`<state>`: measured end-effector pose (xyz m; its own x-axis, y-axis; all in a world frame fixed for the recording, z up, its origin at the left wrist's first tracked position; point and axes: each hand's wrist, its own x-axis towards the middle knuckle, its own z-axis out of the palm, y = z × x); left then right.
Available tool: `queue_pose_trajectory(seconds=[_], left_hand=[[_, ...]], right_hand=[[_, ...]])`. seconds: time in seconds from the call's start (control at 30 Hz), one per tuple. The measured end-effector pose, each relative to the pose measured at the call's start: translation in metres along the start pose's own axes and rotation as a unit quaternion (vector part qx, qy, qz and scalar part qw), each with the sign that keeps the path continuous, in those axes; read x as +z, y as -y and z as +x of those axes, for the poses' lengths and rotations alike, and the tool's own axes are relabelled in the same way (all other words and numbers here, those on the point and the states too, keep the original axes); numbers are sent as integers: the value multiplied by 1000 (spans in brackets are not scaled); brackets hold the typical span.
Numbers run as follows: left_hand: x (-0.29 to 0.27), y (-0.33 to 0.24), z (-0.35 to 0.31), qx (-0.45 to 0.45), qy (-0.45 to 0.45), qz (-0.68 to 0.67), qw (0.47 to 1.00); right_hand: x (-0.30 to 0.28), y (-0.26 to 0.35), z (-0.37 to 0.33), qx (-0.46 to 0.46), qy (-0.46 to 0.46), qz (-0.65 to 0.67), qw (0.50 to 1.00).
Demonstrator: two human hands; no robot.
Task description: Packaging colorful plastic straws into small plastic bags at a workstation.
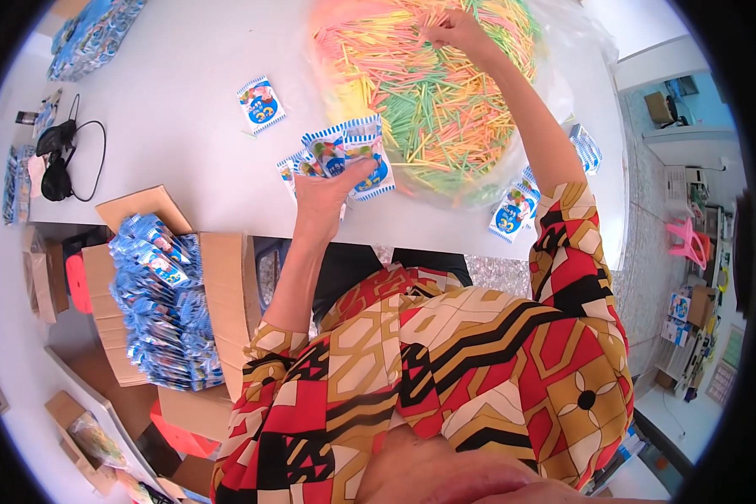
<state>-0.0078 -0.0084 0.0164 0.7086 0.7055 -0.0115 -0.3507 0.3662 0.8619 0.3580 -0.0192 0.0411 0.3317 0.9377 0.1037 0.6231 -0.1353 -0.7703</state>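
A fan of small blue-and-white packets (328,151) is gripped in my left hand (323,193), with the thumb lying across the front. My right hand (458,32) reaches to the far part of a big heap of thin pastel sticks (433,109). Its fingers are pinched together over a few pinkish sticks at the heap's surface. Pink, orange, yellow and green sticks lie mixed on a clear plastic sheet or bag (554,50). One loose packet (260,104) lies flat on the white table (202,109), left of the heap.
More packets (515,208) lie by my right forearm, near the table edge. An open cardboard box (227,277) full of packets stands at my left, below the table top. A black corded device (57,164) and a bundle of packets (97,38) sit on the table's left.
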Motion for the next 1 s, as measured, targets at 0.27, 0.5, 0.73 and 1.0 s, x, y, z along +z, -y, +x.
queue_pose_trajectory(seconds=[0.27, 0.5, 0.73, 1.0], left_hand=[[4, -2, 9, -1, -3, 33, 999], [1, -2, 12, 19, 4, 55, 998], [3, 10, 23, 24, 20, 87, 996], [3, 13, 28, 33, 6, 124, 992]], right_hand=[[24, -14, -28, -34, -91, -62, 993], [35, 124, -77, -90, -91, 147, 981], [58, 153, -108, -245, -25, 26, 969], [77, 148, -116, -162, 17, -48, 986]])
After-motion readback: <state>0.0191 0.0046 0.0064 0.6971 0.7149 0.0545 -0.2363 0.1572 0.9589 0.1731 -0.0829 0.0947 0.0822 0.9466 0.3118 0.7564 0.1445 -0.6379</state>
